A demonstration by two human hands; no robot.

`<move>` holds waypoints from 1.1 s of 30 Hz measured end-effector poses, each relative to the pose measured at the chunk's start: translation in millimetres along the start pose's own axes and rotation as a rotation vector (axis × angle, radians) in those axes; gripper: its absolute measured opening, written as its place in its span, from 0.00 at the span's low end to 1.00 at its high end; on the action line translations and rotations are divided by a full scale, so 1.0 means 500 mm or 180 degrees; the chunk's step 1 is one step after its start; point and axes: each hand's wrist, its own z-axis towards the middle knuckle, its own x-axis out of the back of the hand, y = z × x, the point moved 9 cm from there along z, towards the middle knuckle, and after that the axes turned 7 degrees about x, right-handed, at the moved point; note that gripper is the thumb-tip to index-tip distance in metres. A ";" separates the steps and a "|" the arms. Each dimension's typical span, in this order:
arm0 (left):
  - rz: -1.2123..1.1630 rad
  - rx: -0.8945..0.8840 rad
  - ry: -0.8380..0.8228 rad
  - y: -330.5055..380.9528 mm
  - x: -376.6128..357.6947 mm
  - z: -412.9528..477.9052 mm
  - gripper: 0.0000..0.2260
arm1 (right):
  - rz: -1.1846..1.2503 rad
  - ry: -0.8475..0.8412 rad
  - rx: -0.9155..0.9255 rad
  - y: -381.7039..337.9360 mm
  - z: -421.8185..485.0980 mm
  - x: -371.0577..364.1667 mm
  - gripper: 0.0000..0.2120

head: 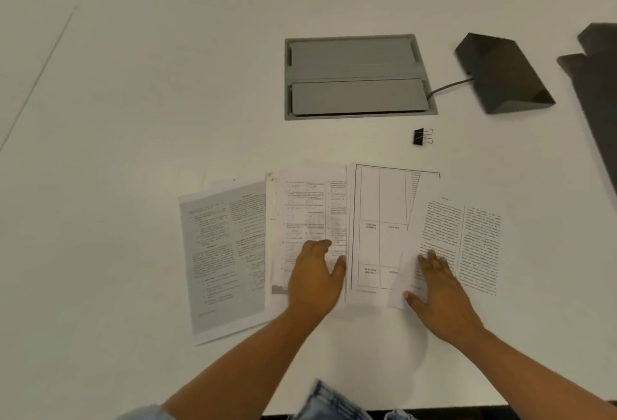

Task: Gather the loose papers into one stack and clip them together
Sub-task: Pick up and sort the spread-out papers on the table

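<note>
Several printed papers lie fanned out and overlapping on the white table (133, 102). A grey-toned text sheet (223, 252) is at the left. Beside it comes a two-column sheet (307, 206), then a sheet with a ruled table (377, 212), and a two-column text sheet (467, 242) at the right. My left hand (315, 278) rests flat on the two-column sheet, fingers apart. My right hand (437, 286) lies flat on the lower left part of the rightmost sheet, fingers spread. A black binder clip (421, 136) sits on the table beyond the papers, apart from both hands.
A grey cable hatch (357, 76) is set into the table beyond the clip. A dark wedge-shaped device (500, 72) with a cable stands to its right. Dark objects (597, 79) sit at the right edge. The table's near edge runs along the bottom.
</note>
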 end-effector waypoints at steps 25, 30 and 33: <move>-0.2171 0.1579 -0.0735 -0.031 -0.109 0.008 0.14 | 0.2469 0.1155 -0.2209 0.233 -0.142 0.068 0.37; -0.2376 0.1713 -0.0891 -0.033 -0.110 -0.005 0.15 | 0.2696 0.1145 -0.2358 0.239 -0.151 0.063 0.36; -0.2183 0.1587 -0.0934 -0.030 -0.102 -0.008 0.14 | 0.2114 0.1207 -0.2422 0.246 -0.156 0.080 0.43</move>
